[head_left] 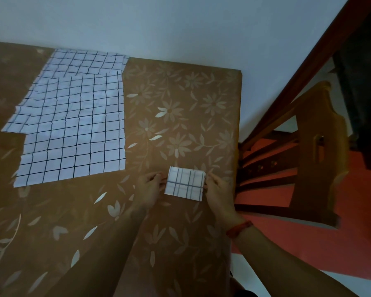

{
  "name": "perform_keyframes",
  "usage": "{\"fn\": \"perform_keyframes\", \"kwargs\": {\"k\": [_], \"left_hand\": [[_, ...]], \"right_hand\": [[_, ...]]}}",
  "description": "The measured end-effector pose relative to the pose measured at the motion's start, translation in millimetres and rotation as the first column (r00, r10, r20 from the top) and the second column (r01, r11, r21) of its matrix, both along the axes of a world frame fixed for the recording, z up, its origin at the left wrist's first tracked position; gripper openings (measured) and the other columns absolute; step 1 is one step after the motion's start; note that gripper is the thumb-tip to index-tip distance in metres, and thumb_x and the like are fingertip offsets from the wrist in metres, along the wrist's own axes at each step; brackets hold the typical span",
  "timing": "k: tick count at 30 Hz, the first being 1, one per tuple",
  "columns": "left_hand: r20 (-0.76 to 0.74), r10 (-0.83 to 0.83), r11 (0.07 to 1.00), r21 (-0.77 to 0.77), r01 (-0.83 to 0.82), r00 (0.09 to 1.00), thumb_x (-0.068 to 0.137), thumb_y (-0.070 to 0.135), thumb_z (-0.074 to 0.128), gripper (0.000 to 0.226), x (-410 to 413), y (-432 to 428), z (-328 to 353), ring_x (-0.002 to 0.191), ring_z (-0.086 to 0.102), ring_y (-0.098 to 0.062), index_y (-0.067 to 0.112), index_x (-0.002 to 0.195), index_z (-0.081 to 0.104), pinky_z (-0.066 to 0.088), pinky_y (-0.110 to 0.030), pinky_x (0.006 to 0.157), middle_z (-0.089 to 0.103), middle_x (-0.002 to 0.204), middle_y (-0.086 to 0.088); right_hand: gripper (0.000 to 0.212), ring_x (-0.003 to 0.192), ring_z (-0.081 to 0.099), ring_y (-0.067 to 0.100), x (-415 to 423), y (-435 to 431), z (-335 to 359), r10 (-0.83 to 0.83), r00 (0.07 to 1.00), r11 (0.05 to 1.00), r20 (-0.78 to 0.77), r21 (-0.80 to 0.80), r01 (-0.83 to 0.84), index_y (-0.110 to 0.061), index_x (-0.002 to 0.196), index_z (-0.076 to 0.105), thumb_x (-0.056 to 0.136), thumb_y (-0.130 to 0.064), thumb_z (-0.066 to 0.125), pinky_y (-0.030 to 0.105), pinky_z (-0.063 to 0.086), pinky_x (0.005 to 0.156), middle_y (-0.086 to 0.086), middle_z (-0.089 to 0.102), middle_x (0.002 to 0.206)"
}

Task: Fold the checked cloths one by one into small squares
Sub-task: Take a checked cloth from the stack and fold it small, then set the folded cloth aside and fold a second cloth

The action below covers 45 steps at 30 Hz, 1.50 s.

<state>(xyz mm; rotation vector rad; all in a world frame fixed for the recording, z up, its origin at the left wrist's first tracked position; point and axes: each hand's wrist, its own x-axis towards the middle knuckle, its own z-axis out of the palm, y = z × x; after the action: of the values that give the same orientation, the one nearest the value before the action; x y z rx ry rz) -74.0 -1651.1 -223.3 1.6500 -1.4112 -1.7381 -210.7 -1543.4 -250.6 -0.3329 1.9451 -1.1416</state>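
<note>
- Counter [180, 103] is covered in brown sheeting with a pale flower print and set against a plain pale wall [180, 22].
- A wooden chair [313, 146] stands on the red floor [308, 243], just off the counter's right edge.
- Unfolded checked cloths [77, 125] lie flat and overlapping at far left.
- Folded checked cloth [185, 183], a small square, lies near the right edge.
- Left hand [149, 187]: fingers [158, 176] curled together, pinching the square's left edge.
- Right hand [218, 190]: fingers pinch its right edge; red band [239, 229] on the wrist.

head view, steeply down, close over table [180, 108]
</note>
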Motion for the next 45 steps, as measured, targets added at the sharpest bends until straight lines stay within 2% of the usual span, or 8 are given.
{"fn": "perform_keyframes", "kwargs": {"k": [12,17,23,27,32,37,41,45], "left_hand": [[0.015,-0.014,1.000,0.012,0.014,1.000,0.102,0.013,0.039,0.030,2.9,4.1,-0.1,0.090,0.068,-0.015,0.006,0.101,0.068,0.053,-0.018,0.061,0.071,0.098,-0.007],[0.024,-0.021,1.000,-0.007,0.021,0.999,0.101,0.012,0.040,0.030,2.5,2.2,-0.4,0.092,0.068,-0.019,0.007,0.095,0.068,0.056,-0.022,0.064,0.071,0.097,-0.009],[0.019,-0.007,1.000,-0.015,0.008,1.000,0.101,0.011,0.040,0.028,2.1,4.9,0.1,0.086,0.067,-0.015,0.008,0.094,0.067,0.052,-0.015,0.052,0.071,0.093,-0.006],[0.028,-0.010,0.999,-0.037,0.011,1.000,0.101,0.010,0.041,0.028,2.3,4.2,-4.0,0.085,0.067,-0.014,0.009,0.092,0.068,0.051,-0.014,0.064,0.071,0.092,-0.006],[0.045,-0.025,0.999,-0.046,0.027,0.999,0.101,0.011,0.041,0.029,3.6,4.2,-4.4,0.081,0.069,-0.012,0.006,0.097,0.068,0.051,-0.014,0.057,0.071,0.093,-0.007],[0.072,-0.061,0.989,-0.129,0.070,0.995,0.099,0.014,0.045,0.024,11.1,6.9,3.2,0.068,0.068,-0.007,0.018,0.090,0.067,0.052,-0.018,0.050,0.069,0.084,-0.003],[0.178,-0.130,0.957,-0.236,0.171,0.975,0.094,0.024,0.055,0.018,28.3,8.0,8.4,0.080,0.062,-0.006,0.016,0.100,0.070,0.049,-0.023,0.070,0.068,0.089,0.003],[0.187,-0.087,0.915,-0.374,0.153,0.978,0.089,0.042,0.059,0.017,45.9,12.8,28.3,0.085,0.065,-0.010,0.029,0.095,0.069,0.054,-0.033,0.077,0.069,0.089,0.008]], "right_hand": [[0.038,0.084,0.069,0.021,-10.3,-6.4,-20.4,-0.050,0.997,0.995,0.063,0.090,0.044,-0.015,0.083,0.061,0.072,-0.045,0.041,0.050,0.057,0.078,0.000,0.071,0.082],[0.034,0.084,0.070,0.017,-3.8,-1.4,-15.2,-0.091,0.991,0.994,0.098,0.075,0.084,-0.029,0.086,0.068,0.075,-0.048,0.042,0.047,0.058,0.077,-0.004,0.073,0.083],[0.037,0.085,0.070,0.018,-6.3,-3.3,-11.8,-0.064,0.993,0.997,0.095,0.055,0.059,-0.027,0.084,0.068,0.073,-0.048,0.041,0.048,0.058,0.078,-0.003,0.073,0.084],[0.037,0.085,0.070,0.018,-7.6,-3.4,-10.2,-0.059,0.994,0.998,0.090,0.043,0.056,-0.028,0.083,0.068,0.072,-0.050,0.041,0.049,0.058,0.079,-0.003,0.073,0.083],[0.035,0.086,0.069,0.018,-7.9,-2.0,-8.3,-0.043,0.996,0.999,0.084,0.031,0.040,-0.027,0.087,0.067,0.076,-0.048,0.041,0.048,0.057,0.081,-0.002,0.073,0.086],[0.026,0.069,0.058,0.010,-7.8,2.4,8.4,0.024,0.998,1.000,-0.064,0.006,-0.023,-0.021,0.070,0.057,0.092,-0.028,0.044,0.035,0.051,0.072,-0.009,0.060,0.068],[0.031,0.106,0.056,0.008,-4.2,3.1,29.3,0.201,0.950,0.978,-0.239,-0.011,-0.210,-0.019,0.125,0.058,0.098,-0.029,0.045,0.033,0.047,0.097,-0.011,0.059,0.113],[0.032,0.106,0.055,0.006,-2.4,-3.4,36.1,0.356,0.837,0.922,-0.416,0.010,-0.388,-0.027,0.119,0.057,0.093,-0.042,0.045,0.035,0.048,0.096,-0.013,0.060,0.114]]}}
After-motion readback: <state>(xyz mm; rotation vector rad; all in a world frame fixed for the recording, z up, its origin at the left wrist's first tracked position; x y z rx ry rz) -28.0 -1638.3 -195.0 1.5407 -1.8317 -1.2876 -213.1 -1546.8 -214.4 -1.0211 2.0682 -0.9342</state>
